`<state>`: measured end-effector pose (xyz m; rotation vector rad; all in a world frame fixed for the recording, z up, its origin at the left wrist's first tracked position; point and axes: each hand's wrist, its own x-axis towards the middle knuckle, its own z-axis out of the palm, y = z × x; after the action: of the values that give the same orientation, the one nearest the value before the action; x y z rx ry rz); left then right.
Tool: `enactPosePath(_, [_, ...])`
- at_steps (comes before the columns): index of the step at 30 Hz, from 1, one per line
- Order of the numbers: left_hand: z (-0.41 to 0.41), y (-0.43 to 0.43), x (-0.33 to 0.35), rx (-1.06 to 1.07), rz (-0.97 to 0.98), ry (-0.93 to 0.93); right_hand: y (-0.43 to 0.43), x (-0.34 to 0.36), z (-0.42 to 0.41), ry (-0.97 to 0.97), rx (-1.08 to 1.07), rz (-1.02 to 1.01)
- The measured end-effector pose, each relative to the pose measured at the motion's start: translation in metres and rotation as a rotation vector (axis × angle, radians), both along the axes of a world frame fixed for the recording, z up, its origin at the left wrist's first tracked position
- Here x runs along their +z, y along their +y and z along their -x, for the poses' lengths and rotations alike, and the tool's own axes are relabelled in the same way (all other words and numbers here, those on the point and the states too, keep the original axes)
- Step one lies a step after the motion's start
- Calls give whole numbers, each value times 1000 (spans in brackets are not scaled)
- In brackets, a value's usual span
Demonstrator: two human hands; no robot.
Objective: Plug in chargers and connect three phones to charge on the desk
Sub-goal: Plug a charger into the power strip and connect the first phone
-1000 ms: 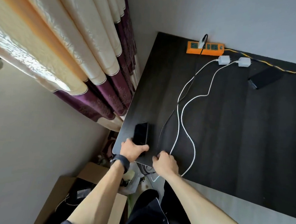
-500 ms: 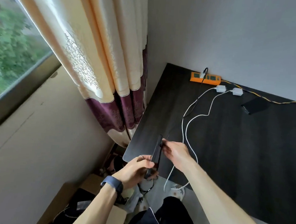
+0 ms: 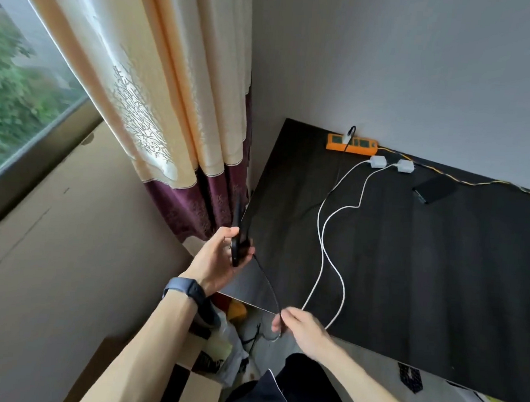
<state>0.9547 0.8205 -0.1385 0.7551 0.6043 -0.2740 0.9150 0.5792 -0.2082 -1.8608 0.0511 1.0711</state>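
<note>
The left hand [image 3: 222,254] grips a dark phone [image 3: 237,239] edge-on, raised off the desk [image 3: 409,273] near its front left corner; a second ago that phone lay flat on the desk under the same hand. The right hand [image 3: 302,327], which half a second ago was up at the phone's end, has dropped back to the desk's front edge and is pinched closed on the black cable [image 3: 267,282]. That cable now runs from the phone's lower end to the right fingers, so it looks plugged in, though the socket itself is too small to see. Its far end goes up to the orange power strip [image 3: 352,144]. If so, one phone is connected. Two white chargers [image 3: 391,163] lie beside the strip, apparently unplugged, their white cables [image 3: 330,236] trailing forward, and a second phone [image 3: 434,189] waits at the back right.
</note>
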Motion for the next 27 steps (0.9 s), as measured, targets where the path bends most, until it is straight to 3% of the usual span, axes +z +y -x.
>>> enactPosePath(4, [9,10,-6,-10,22,12,2,30,1,-94,-250,-46])
enactPosePath(8, [51,-14,-18,-35,199,84,11,33,-9,-194,-404,100])
enactPosePath(15, [78,-52,-12,43,500,-13,21,47,-2,-331,-178,324])
enactPosePath(20, [61,-61,1,109,279,35,18,67,12,-207,-142,136])
enactPosePath(22, [54,-53,6,167,227,24,-1,73,21,-162,-32,76])
enactPosePath(25, [45,-35,17,233,187,-14,-49,63,41,-161,139,120])
enactPosePath(27, [43,-29,25,269,151,-38,-81,56,58,-187,121,132])
